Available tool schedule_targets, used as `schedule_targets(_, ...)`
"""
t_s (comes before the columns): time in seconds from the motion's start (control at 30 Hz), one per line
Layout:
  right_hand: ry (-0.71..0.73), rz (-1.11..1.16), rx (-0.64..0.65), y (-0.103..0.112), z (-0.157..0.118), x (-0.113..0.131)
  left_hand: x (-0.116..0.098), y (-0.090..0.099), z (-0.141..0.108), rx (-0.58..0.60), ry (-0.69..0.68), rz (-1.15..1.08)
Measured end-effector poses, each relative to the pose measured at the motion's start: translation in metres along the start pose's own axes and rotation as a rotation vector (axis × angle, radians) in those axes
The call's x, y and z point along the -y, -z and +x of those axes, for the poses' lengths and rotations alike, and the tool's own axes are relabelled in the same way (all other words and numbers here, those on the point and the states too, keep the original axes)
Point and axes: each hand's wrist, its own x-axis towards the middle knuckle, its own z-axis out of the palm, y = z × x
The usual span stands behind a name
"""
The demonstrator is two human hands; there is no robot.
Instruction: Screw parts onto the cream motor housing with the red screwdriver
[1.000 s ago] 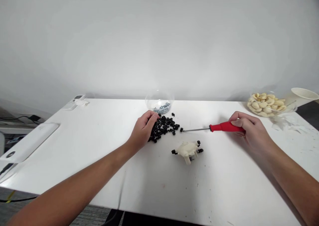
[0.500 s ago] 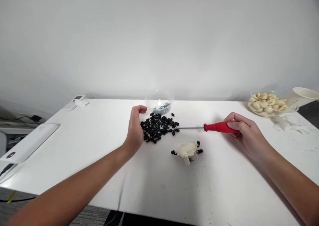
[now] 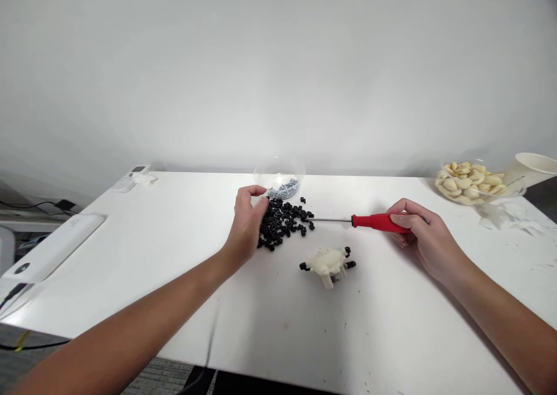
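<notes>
My left hand rests at the left edge of a pile of small black plastic parts, its thumb and forefinger drawn close together by the front of a clear bowl of small silvery screws. Whatever lies between those fingertips is too small to make out. In my right hand is a red-handled screwdriver, held level with its shaft pointing left. The tip meets the right side of the pile. Nearer to me, between the hands, a cream plastic piece with black ends stands on the table, touched by neither hand.
A clear tub of cream-coloured pieces stands at the back right beside a tilted paper cup, with crumpled clear plastic in front. A long white device lies on the left of the white table. The wall closes off the back.
My left hand has shifted slightly right, its thumb now showing near the forefinger beside the screw bowl. The screwdriver has moved a little left and up, still in my right hand.
</notes>
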Motion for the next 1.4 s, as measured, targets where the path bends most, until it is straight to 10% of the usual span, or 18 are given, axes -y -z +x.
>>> schedule_targets(0.17,-0.009,0.011,-0.056,0.005,0.002,0.0,-0.01,0.0,-0.007,0.24,-0.175,0.402)
schedule_targets(0.43,-0.038,-0.105,0.014,-0.011,-0.008,0.012,-0.003,-0.008,-0.019,0.307,-0.164,0.583)
schedule_targets(0.9,0.067,-0.181,0.157,-0.029,-0.023,0.029,0.0,-0.007,-0.009,0.339,-0.24,0.477)
schedule_targets(1.4,-0.021,0.213,-0.028,-0.011,-0.005,0.012,-0.002,-0.002,-0.006,0.339,-0.236,0.247)
